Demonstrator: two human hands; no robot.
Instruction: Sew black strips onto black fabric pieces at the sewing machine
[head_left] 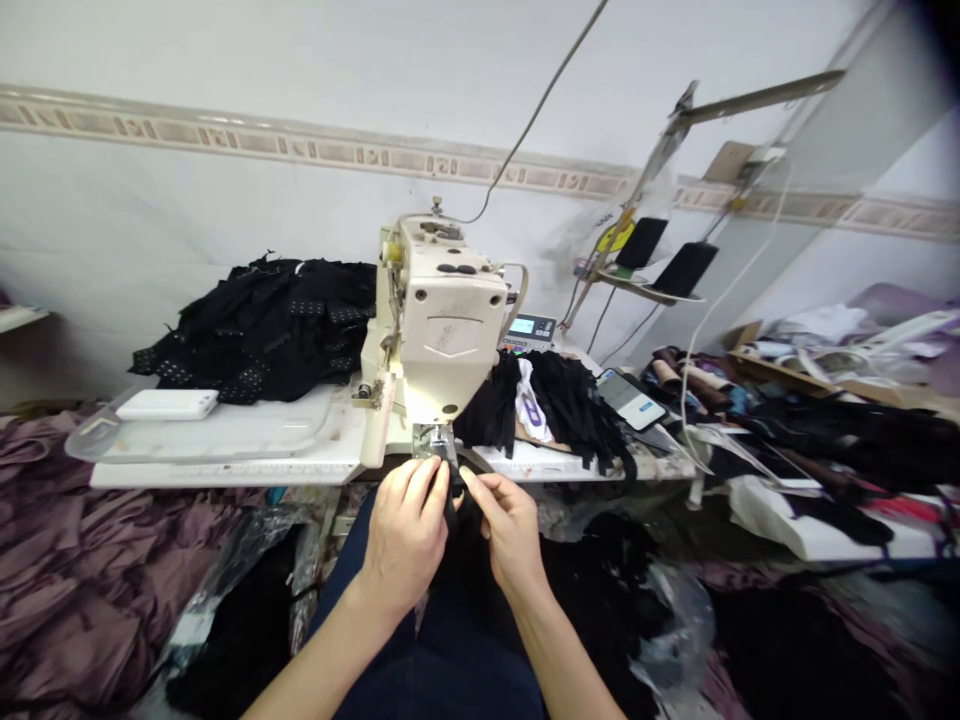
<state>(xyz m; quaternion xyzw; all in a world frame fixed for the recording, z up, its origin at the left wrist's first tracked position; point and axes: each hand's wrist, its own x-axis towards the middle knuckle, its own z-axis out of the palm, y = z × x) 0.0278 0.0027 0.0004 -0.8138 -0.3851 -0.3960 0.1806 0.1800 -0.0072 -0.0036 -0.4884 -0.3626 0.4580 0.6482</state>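
Left hand (pixel 405 535) and right hand (pixel 510 530) clamped together on a narrow black fabric strip (pixel 452 505), just in front of the steel presser foot (pixel 433 442) of a cream industrial sewing machine (pixel 442 310). Loose black fabric strips (pixel 562 410) heaped on the white table (pixel 225 472) to the right of the machine.

White painted wall (pixel 187 200) across the back, crossed by a beige patterned border strip (pixel 315 150) at upper height. Small white shelf (pixel 19 318) at the far left edge. Long white bench (pixel 225 472) beneath the wall. Pale grey slanted panel (pixel 847 150) toward the right, above a low wooden ledge (pixel 817 385). Mauve cloth (pixel 75 590) heaped low at left. Even, soft indoor light.
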